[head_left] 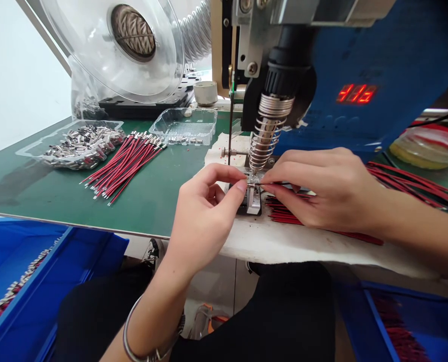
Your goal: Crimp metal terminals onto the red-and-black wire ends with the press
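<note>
My left hand [212, 211] pinches at the left side of a small metal fixture [254, 200]. Whatever lies between its thumb and index finger is too small or hidden to name. From the other side, my right hand [318, 186] pinches a thin dark wire [282, 184] whose end reaches the fixture. Right above, the spring-wrapped soldering iron [264, 136] points down with its tip close to the fingertips. Under my right hand, a bundle of red and black wires [284, 210] lies on a whitish cloth [302, 246].
Left on the green table [171, 191] lie red wires with metal ends [127, 163], a plastic tray of small metal parts [84, 146] and another clear tray [186, 125]. A blue control box [359, 60] stands behind. Blue bins [58, 281] sit below the table edge.
</note>
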`<state>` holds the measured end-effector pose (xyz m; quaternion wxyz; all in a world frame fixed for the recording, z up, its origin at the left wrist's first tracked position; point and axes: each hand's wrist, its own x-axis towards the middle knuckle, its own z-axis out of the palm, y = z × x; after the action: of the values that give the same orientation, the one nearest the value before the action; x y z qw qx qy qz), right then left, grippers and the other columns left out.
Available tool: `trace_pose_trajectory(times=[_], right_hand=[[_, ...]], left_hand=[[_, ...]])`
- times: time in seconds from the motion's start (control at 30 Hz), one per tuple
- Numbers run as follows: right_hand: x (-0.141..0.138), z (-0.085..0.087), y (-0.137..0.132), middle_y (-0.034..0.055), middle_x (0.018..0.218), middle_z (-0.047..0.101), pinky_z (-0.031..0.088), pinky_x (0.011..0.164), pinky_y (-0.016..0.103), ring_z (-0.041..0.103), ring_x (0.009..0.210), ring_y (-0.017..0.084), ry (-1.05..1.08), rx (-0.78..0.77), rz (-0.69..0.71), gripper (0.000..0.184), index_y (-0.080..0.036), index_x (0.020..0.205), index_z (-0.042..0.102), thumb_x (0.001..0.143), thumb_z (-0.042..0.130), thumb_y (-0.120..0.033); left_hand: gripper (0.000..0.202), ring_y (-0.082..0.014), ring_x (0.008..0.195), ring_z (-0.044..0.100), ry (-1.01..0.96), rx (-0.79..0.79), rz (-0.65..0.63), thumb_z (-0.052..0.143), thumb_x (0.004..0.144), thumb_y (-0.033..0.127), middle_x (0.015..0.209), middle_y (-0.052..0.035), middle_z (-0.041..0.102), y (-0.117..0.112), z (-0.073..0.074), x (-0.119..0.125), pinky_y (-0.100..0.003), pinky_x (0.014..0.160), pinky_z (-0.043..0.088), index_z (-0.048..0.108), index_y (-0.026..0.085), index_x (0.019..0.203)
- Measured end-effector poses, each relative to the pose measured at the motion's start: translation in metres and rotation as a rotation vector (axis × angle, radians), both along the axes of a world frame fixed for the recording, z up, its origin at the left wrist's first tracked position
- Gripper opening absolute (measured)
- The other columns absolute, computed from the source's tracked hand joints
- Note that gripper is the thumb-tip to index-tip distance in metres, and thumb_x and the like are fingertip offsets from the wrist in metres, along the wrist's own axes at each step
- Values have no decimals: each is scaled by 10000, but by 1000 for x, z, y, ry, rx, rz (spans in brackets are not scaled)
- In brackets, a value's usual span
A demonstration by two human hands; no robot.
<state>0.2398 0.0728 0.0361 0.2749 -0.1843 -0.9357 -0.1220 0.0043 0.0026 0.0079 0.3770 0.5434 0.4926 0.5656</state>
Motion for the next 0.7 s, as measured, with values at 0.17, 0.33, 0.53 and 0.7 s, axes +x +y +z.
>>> trace_pose_trajectory(times=[0.17, 0.33, 0.53, 0.7], right_hand=[[1, -1, 0, 43, 999, 902, 568, 660, 344, 821, 832, 215, -11, -6, -4, 265, -261, 1082, 821, 1213, 599, -202], [0, -1, 0, 43, 992, 893, 566, 667, 350, 817, 828, 215, 10, 12, 24, 245, -247, 1083, 807, 1211, 608, -182], [0, 0, 0, 35, 993, 880, 542, 679, 358, 806, 833, 225, 6, -31, 19, 254, -275, 1073, 799, 1205, 604, -181], [1, 0, -1, 35, 996, 876, 536, 691, 347, 797, 833, 219, 15, -9, 41, 228, -258, 1079, 792, 1201, 628, -158]], left_hand=[[76, -141, 634, 527, -8, 24, 12, 901, 1018, 257, 880, -3, 772, 0, 0, 1, -302, 582, 423, 839, 239, 978], [365, -139, 594, 371, -49, 43, 10, 804, 1179, 384, 729, 27, 586, 0, -4, -1, -339, 579, 357, 723, 239, 854], [505, -172, 632, 371, -32, 51, -20, 747, 1227, 421, 686, 19, 508, 1, -8, -4, -366, 638, 397, 623, 245, 770], [509, -171, 634, 378, -20, 51, -33, 742, 1223, 400, 672, 21, 502, 1, -5, -2, -365, 649, 399, 630, 241, 753]])
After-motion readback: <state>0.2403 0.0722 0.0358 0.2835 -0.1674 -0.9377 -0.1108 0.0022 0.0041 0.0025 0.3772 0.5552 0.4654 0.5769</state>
